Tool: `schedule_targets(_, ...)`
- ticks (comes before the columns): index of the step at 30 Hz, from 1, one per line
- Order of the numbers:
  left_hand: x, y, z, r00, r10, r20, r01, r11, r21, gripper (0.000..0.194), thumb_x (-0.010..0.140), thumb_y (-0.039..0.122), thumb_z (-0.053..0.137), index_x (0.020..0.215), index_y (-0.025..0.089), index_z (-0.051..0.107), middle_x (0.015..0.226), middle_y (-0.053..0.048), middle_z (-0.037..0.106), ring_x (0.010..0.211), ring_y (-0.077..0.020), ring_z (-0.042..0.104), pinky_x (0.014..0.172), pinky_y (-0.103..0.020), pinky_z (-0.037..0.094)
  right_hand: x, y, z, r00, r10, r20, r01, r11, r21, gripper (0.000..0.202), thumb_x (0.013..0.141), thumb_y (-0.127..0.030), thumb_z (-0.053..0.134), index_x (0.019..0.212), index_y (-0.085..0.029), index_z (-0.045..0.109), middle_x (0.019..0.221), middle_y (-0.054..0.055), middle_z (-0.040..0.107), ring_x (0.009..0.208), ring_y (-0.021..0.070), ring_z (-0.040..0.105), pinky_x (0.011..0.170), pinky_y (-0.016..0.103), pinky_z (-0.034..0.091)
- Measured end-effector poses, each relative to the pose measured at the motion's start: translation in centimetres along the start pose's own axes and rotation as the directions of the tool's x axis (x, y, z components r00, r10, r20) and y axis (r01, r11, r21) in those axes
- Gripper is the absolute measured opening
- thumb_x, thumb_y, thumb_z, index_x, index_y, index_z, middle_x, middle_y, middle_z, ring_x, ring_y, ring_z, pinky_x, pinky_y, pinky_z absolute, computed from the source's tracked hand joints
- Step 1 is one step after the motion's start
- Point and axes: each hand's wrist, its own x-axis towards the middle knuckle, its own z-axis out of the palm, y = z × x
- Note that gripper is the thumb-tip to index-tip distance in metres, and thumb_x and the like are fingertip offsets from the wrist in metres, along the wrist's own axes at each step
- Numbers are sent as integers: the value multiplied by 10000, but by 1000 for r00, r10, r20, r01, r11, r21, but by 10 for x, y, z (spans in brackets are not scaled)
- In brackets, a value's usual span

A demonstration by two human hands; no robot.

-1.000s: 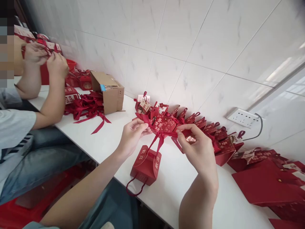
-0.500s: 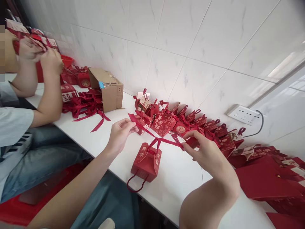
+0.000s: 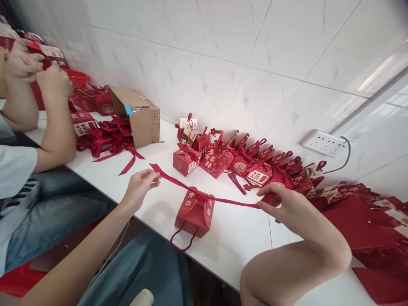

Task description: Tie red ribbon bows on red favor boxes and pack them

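A small red gift box (image 3: 194,214) with gold lettering stands near the table's front edge, its cord handle (image 3: 183,248) hanging toward me. A dark red ribbon (image 3: 234,202) crosses its top, drawn together at the middle. My left hand (image 3: 140,187) pinches one end of the ribbon, left of the box. On the right, my right hand (image 3: 280,202) pinches the other end between thumb and fingers. The ribbon is stretched nearly straight between both hands.
Many finished-looking red boxes (image 3: 219,159) line the tiled wall. A cardboard box (image 3: 145,123) stands left, beside a ribbon pile (image 3: 108,136). A co-worker's hands (image 3: 52,80) hold something red at far left. Red bags (image 3: 357,225) lie right; a power strip (image 3: 325,142) is on the wall.
My hands have moved farther apart, left hand leftward and right hand rightward. The ribbon's crossing has tightened down onto the top of the gift box.
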Motion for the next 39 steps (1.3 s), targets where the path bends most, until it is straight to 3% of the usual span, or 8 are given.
schedule_targets(10,3,-14,-15,996,-82,-28,84,991,106,249,537,362,707,551,143,589,603,-21,559,573,-117,512,579,-240,473,1,18,0,997,60,49,-60,998,9,193,692,-343,584,823,-211,632,591,2,628,503,156,586,423,241,460)
schedule_targets(25,8,-30,-31,996,-80,39,62,937,344,206,584,359,625,513,178,557,596,-33,587,615,-167,552,621,-276,477,1,31,-2,981,152,119,-151,988,-18,271,685,-400,601,882,-218,639,620,14,624,555,184,589,476,283,464)
schedule_targets(27,11,-32,-34,997,-38,64,4,886,465,186,585,361,609,581,178,582,660,-54,616,694,-215,587,680,-319,485,-5,31,-3,982,177,73,-173,983,-57,323,678,-435,624,916,-219,648,666,29,640,582,207,605,493,306,468)
schedule_targets(29,11,-30,-33,992,113,50,-121,804,582,268,588,361,608,777,171,626,869,-93,647,891,-279,596,791,-370,477,-11,31,-5,974,205,-100,-216,968,-125,417,681,-510,634,970,-209,650,796,82,660,729,267,634,565,353,490)
schedule_targets(31,8,-26,-26,954,292,69,-268,725,634,427,623,364,600,1006,176,596,1114,-118,590,1092,-305,526,910,-399,432,-14,27,-5,936,176,-304,-243,949,-199,489,730,-579,581,1024,-193,645,932,151,643,950,335,597,672,407,490)
schedule_targets(33,2,-20,-13,915,327,235,-402,702,588,427,694,370,564,1083,194,572,1202,-107,550,1158,-284,489,976,-386,389,-9,16,-2,928,96,-359,-190,953,-237,453,774,-570,546,999,-195,664,1003,170,628,1056,346,549,742,419,470)
schedule_targets(36,-7,-15,10,817,149,557,-443,781,440,313,785,391,513,1032,225,610,1152,-69,597,1100,-245,533,970,-331,386,14,-11,13,998,-35,-54,25,983,-181,277,789,-464,589,876,-223,693,994,84,662,961,268,600,756,359,464)
schedule_targets(39,-11,-17,26,758,9,652,-360,840,407,330,836,452,460,1031,223,595,1112,-54,614,1032,-223,560,896,-301,419,38,-40,32,944,-80,321,125,985,-121,191,763,-359,644,845,-193,693,884,41,690,804,198,628,639,274,456)
